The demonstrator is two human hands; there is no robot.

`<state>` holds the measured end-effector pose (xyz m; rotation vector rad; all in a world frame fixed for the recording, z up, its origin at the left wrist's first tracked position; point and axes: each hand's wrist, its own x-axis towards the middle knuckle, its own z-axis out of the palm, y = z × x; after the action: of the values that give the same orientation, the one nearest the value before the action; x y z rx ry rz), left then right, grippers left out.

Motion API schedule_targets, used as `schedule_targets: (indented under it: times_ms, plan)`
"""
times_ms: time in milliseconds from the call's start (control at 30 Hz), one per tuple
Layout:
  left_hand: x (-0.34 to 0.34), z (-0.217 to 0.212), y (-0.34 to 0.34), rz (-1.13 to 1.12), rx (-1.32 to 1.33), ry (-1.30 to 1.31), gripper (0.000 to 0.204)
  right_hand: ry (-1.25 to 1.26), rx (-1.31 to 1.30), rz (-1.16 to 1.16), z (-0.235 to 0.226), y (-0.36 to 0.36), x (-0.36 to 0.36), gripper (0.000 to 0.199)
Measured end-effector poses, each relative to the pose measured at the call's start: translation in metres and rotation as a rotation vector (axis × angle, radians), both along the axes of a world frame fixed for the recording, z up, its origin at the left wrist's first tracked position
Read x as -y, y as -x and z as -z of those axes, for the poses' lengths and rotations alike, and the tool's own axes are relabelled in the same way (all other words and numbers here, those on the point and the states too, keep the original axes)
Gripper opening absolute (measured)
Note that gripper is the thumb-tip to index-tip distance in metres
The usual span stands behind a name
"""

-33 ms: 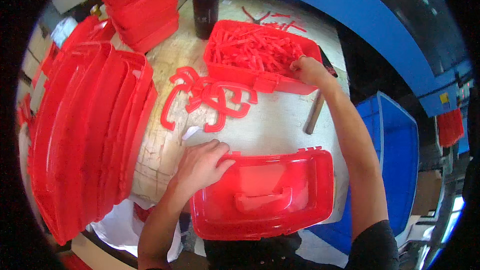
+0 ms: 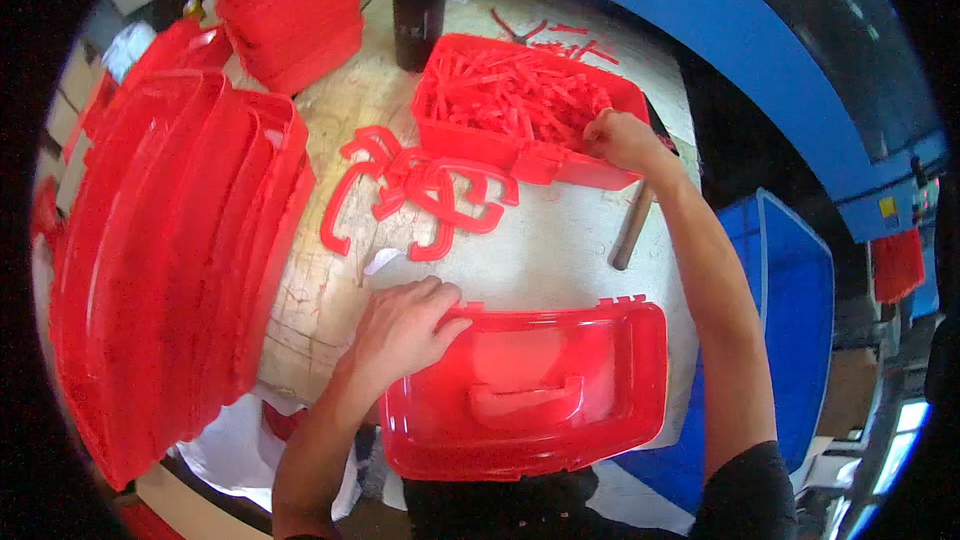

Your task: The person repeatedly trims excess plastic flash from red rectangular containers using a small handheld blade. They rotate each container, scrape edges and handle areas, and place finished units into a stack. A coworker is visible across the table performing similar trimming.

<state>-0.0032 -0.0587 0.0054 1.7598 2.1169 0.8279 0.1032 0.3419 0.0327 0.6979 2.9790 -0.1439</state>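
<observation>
A red plastic toolbox lid (image 2: pixel 420 420) lies in front of me at the table's near edge, with a loose red handle (image 2: pixel 530 402) resting across its middle. My left hand (image 2: pixel 405 325) grips the lid's far left corner, its thumb along the rim. Farther off and to the right, my right hand (image 2: pixel 632 145) reaches over the near right corner of a red box (image 2: pixel 480 140). That box is heaped with small red plastic strips (image 2: pixel 515 90). The right fingers are bent together among the strips, and what they hold is hidden.
Several red handles (image 2: pixel 437 195) lie in a pile left of centre. Tall stacks of red lids or trays (image 2: pixel 170 270) fill the left side. A black bottle (image 2: pixel 419 10) stands behind. A hammer (image 2: pixel 630 230) lies by my right forearm; a blue crate (image 2: pixel 795 310) sits right of the table.
The whole view has shifted slightly. Both hands keep nearly the same places, the left at the lid's corner and the right in the box of strips.
</observation>
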Motion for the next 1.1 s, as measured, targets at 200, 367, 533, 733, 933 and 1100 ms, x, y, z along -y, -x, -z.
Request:
schedule_targets:
  times_ms: [200,367,533,733,933,1100]
  plan:
    - [-0.003,0.002,-0.003,0.020,0.023,0.058,0.025,0.516,-0.784,0.246,-0.039,-0.009,0.004,0.013]
    - [-0.009,-0.012,-0.002,0.033,-0.034,-0.183,0.039,1.088,-1.276,0.247,-0.060,-0.036,0.059,0.010]
    - [-0.054,-0.020,-0.025,-0.083,0.355,-0.386,0.060,1.095,-1.556,0.056,-0.049,-0.061,0.096,0.009]
    - [-0.141,-0.009,-0.040,0.052,0.029,0.261,0.062,0.454,-1.217,0.359,-0.030,-0.091,0.126,0.015]
    - [-0.092,-0.046,-0.093,0.146,0.937,0.069,0.047,0.990,-1.710,0.356,-0.046,-0.198,0.218,0.011]
    - [-0.034,-0.053,-0.161,0.349,1.299,0.221,0.042,1.252,-1.926,0.589,-0.007,-0.234,0.297,0.011]
